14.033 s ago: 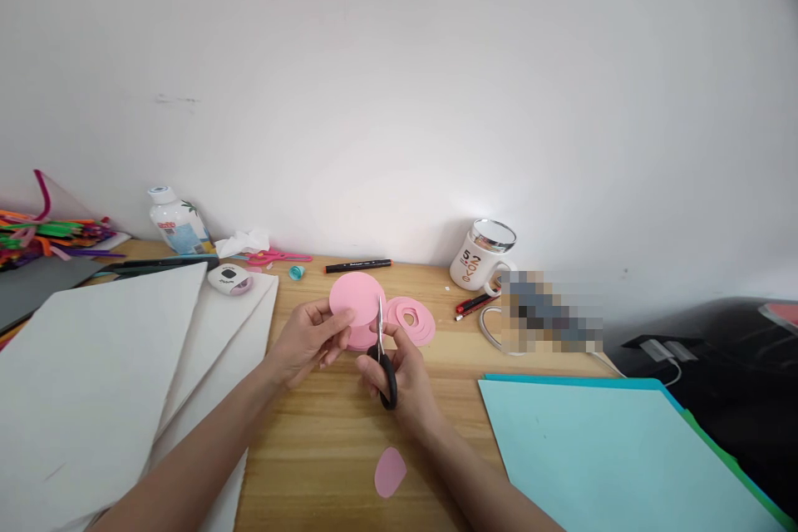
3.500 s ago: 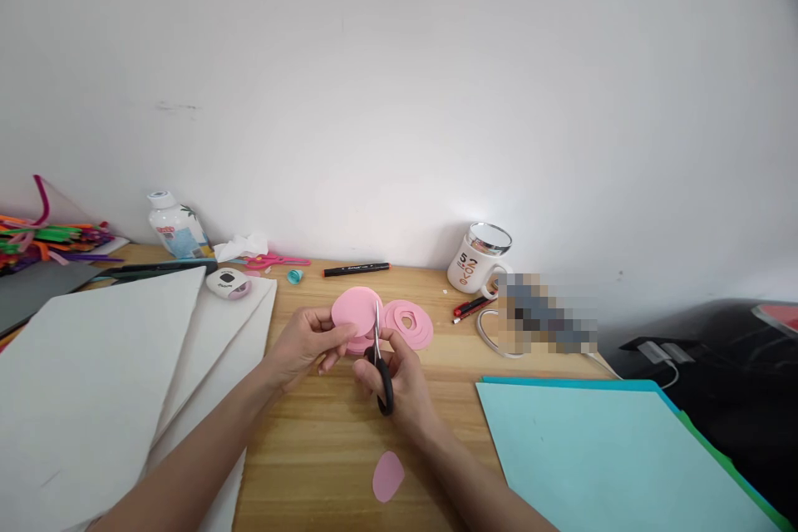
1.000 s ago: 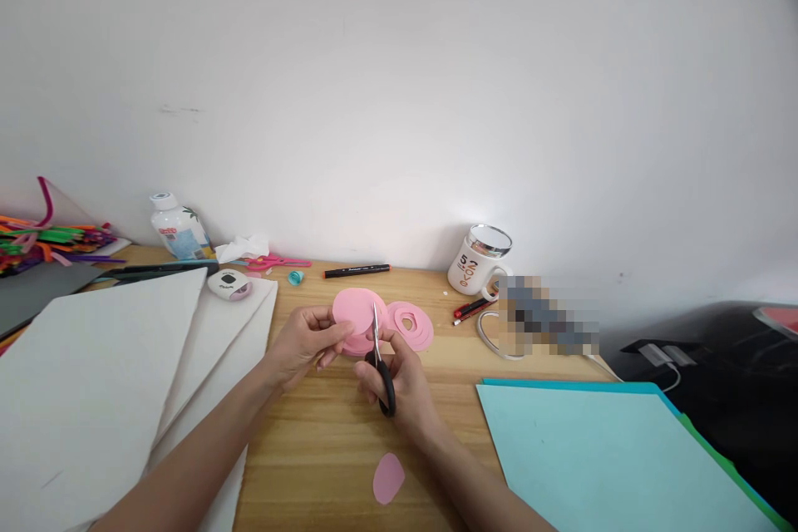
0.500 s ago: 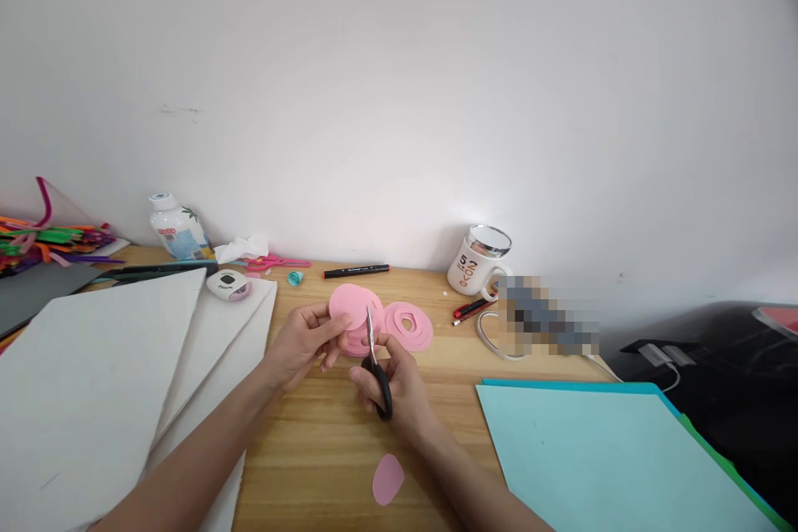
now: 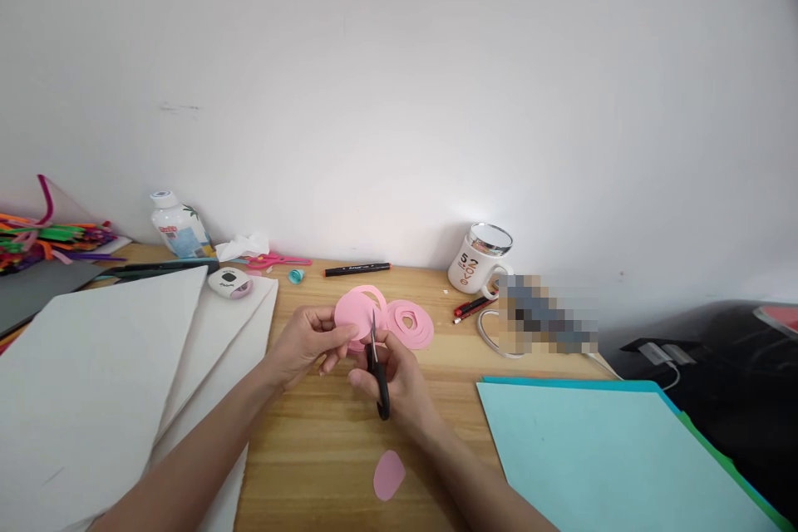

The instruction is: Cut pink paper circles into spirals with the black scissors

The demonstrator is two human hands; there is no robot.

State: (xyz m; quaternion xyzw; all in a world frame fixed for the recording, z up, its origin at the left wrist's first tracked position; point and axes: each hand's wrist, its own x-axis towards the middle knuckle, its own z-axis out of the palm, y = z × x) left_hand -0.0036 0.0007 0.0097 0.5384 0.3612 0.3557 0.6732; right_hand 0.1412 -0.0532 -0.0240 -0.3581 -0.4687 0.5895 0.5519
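Observation:
My left hand (image 5: 312, 338) pinches a round piece of pink paper (image 5: 354, 314) between thumb and fingers. Black-handled scissors (image 5: 381, 386) are in my right hand (image 5: 399, 378), their blades pointing up at the right edge of that piece. Behind it curves a loop of pink paper. Just to the right lie nested pink paper rings (image 5: 421, 324) on the wooden table. Closer to me, a small pink paper oval (image 5: 389, 475) rests flat.
White sheets (image 5: 105, 382) cover the left, with a white and pink device (image 5: 230, 283) on them. Behind are a bottle (image 5: 180, 226), pink scissors (image 5: 283, 260), a marker (image 5: 357, 269) and a mug (image 5: 475, 262). Light blue sheets (image 5: 611, 449) lie right.
The round piece in my left hand has shifted slightly right and down, and the paper loop behind it shows more. The scissors stand more upright, with their blades nearer together.

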